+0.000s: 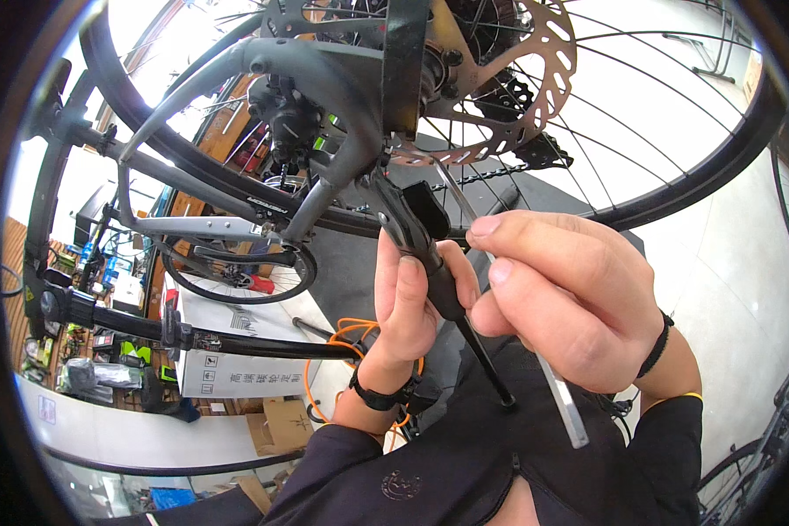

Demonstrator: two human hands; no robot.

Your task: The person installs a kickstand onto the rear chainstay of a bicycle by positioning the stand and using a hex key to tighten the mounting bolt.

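Note:
My left hand (401, 307) is closed around the upper part of a black bicycle kickstand (445, 291). The kickstand's top rests against the grey bike frame (346, 131), close below the rear axle, and its leg slants down toward my body. Between the thumb and fingers of my right hand (579, 294) is a long silver hex key (563, 403). Its bent far end reaches up to the kickstand's top, beneath the disc brake rotor (557, 74); whether the tip sits in a bolt I cannot tell. The brake caliper (285, 118) is to the left.
The rear wheel's black tyre (719, 182) arcs across the top right. A black tube with clamps (254, 344) runs across the left. Behind it are a white box (254, 379), an orange cable (346, 326) and a brown carton (282, 425).

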